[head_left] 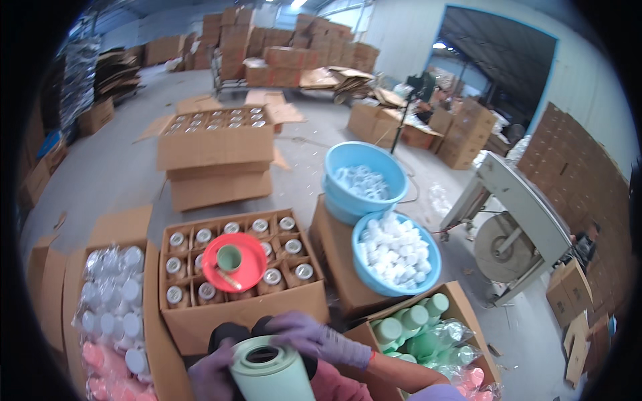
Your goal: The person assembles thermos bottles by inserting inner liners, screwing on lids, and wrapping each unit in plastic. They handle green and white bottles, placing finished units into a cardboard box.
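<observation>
A mint-green bottle is upright in front of my lap, slightly tilted, its round dark mouth facing up. My left hand, in a purple glove and smeared by motion, grips its left side. My right hand, also gloved in purple, is closed over the far right of its top rim. Just beyond, a red plate lies on a divided carton of upright metal-topped bottles. On the plate stand a green cup and a small brush-like stick.
At left, a carton holds wrapped white and pink bottles. At right, another carton holds green and pink ones. Blue basins with white parts sit on a box. A stacked carton and a grey machine frame stand farther off.
</observation>
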